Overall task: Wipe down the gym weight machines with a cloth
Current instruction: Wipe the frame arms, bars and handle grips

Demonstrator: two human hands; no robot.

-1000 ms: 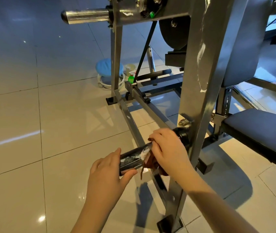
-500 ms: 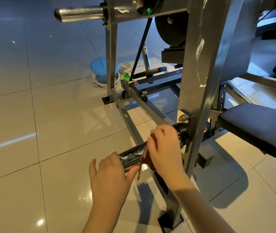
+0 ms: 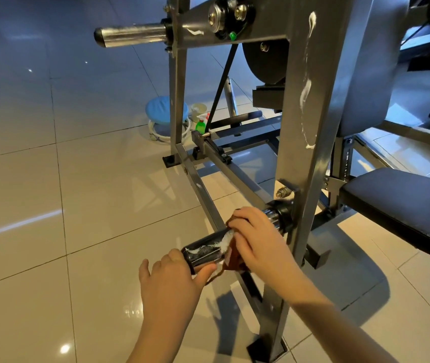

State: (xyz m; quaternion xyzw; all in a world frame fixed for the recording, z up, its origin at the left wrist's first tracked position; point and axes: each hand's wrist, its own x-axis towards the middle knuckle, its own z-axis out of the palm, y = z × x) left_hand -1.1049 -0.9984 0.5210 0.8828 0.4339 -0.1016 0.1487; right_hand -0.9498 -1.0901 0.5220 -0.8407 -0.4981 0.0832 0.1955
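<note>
Most of what lies under and beyond both grips is glossy tiled floor (image 3: 51,205). A grey steel weight machine (image 3: 176,100) stands on it. Its nearest upright post (image 3: 313,166) rises just right of the right grip (image 3: 258,239) and is streaked with white foam (image 3: 306,93) high above that grip. A dark padded seat (image 3: 405,205) juts out farther to the right, at about the same height. High above the left grip (image 3: 172,281), a chrome upper bar (image 3: 132,36) sticks out sideways from the frame. A blue stool (image 3: 165,110) sits on the floor well beyond both grips. A dark lower bar (image 3: 203,251), smeared with foam, runs from the post toward the left grip, which clasps the bar's free end with its thumb underneath and its fingers over the tip. The right grip curls over the middle of this bar and presses a brown cloth (image 3: 233,258) around it; the cloth hangs below the bar between the two grips. A small green bottle (image 3: 200,125) stands beside the stool.
</note>
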